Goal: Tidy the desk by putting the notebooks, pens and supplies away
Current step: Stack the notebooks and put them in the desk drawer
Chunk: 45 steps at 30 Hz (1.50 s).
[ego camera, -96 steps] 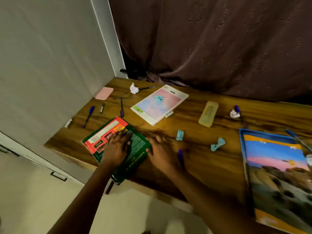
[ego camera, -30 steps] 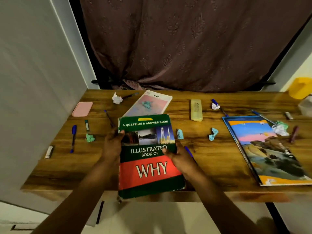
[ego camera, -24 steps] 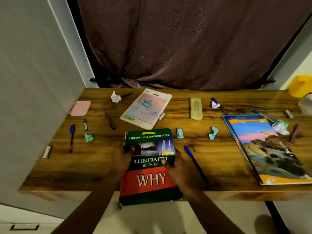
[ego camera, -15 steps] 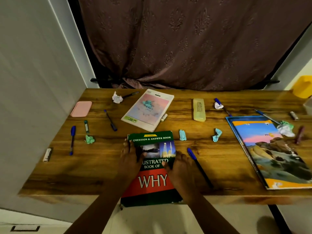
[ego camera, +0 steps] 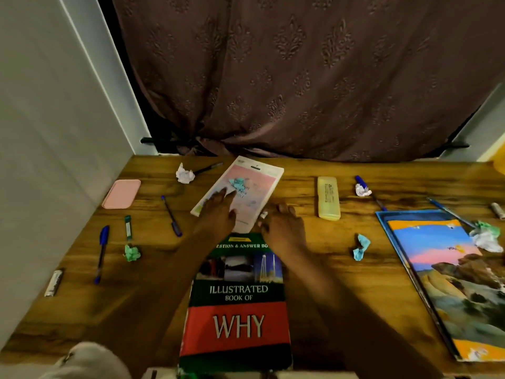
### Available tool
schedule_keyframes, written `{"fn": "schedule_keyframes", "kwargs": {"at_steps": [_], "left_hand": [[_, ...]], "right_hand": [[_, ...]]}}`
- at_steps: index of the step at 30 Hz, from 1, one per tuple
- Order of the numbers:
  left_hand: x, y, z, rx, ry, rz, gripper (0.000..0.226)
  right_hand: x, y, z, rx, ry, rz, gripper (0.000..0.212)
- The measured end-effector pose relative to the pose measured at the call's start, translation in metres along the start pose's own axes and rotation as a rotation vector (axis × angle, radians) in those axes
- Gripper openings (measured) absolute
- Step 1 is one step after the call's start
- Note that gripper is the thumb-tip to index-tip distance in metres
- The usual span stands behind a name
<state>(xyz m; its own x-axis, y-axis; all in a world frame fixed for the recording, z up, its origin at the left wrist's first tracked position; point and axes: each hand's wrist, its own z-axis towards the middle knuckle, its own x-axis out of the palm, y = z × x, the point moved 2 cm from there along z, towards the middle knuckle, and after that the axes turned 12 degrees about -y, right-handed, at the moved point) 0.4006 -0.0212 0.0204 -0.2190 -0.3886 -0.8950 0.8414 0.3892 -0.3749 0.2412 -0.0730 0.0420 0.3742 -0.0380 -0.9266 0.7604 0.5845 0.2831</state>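
Reaching forward over the green-and-red book (ego camera: 237, 324) at the desk's (ego camera: 328, 242) near edge, both arms stretch toward the pink notebook (ego camera: 257, 184) by the far edge. The left hand (ego camera: 218, 214) lies flat on its cover, fingers straight. The right hand (ego camera: 282, 228) sits at its near right corner, fingers bent; whether it grips anything I cannot tell. A blue pen (ego camera: 101, 250) lies toward the left edge.

The picture's right edge cuts off the landscape book (ego camera: 451, 269).
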Motion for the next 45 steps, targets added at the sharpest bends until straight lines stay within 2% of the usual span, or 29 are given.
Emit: {"fn": "schedule_keyframes", "kwargs": {"at_steps": [3, 5, 10, 15, 19, 23, 28, 33, 36, 38, 40, 42, 43, 44, 45], "left_hand": [[0.022, -0.001, 0.049, 0.214, 0.106, 0.109, 0.053], [0.037, 0.007, 0.070, 0.281, 0.195, 0.221, 0.051], [0.048, 0.035, 0.102, 0.158, 0.122, 0.327, 0.060], [0.041, 0.082, 0.118, -0.032, 0.141, 0.395, 0.063], [0.040, 0.076, 0.119, 0.036, 0.007, 0.381, 0.055], [0.053, 0.041, 0.125, -0.007, 0.018, 0.254, 0.051], [0.064, 0.022, 0.139, -0.272, 0.056, -0.066, 0.058], [0.038, 0.023, 0.163, -0.474, -0.081, -0.424, 0.042], [0.023, 0.015, 0.172, -0.472, -0.062, -0.451, 0.033], [0.012, 0.008, 0.175, -0.466, -0.063, -0.473, 0.031], [-0.007, -0.001, 0.174, -0.453, -0.104, -0.549, 0.029], [-0.031, -0.007, 0.171, -0.418, -0.124, -0.633, 0.025], [-0.045, -0.009, 0.169, -0.389, -0.131, -0.680, 0.021], [-0.061, -0.011, 0.164, -0.350, -0.135, -0.737, 0.017], [-0.076, -0.014, 0.158, -0.312, -0.127, -0.816, 0.013]], "right_hand": [[0.021, -0.001, 0.057, -0.057, 0.031, -0.032, 0.042], [0.038, -0.003, 0.084, -0.092, 0.073, -0.058, 0.044], [0.077, -0.025, 0.121, -0.111, 0.269, -0.093, 0.060], [0.088, -0.033, 0.125, -0.060, 0.281, -0.010, 0.063], [0.087, -0.033, 0.127, -0.058, 0.268, 0.019, 0.064], [0.086, -0.035, 0.129, -0.055, 0.251, 0.045, 0.065], [0.087, -0.033, 0.128, -0.030, 0.238, 0.075, 0.065], [0.088, -0.035, 0.127, -0.029, 0.209, 0.107, 0.065], [0.092, -0.037, 0.129, -0.001, 0.176, 0.200, 0.068], [0.088, -0.038, 0.133, 0.116, 0.090, 0.503, 0.064], [0.075, -0.040, 0.134, 0.385, -0.117, 0.853, 0.049], [0.055, -0.043, 0.136, 0.631, -0.303, 1.075, 0.037], [0.047, -0.042, 0.138, 0.751, -0.328, 1.218, 0.031], [0.038, -0.040, 0.139, 0.873, -0.289, 1.342, 0.025], [0.029, -0.038, 0.138, 0.980, -0.191, 1.389, 0.030]]}}
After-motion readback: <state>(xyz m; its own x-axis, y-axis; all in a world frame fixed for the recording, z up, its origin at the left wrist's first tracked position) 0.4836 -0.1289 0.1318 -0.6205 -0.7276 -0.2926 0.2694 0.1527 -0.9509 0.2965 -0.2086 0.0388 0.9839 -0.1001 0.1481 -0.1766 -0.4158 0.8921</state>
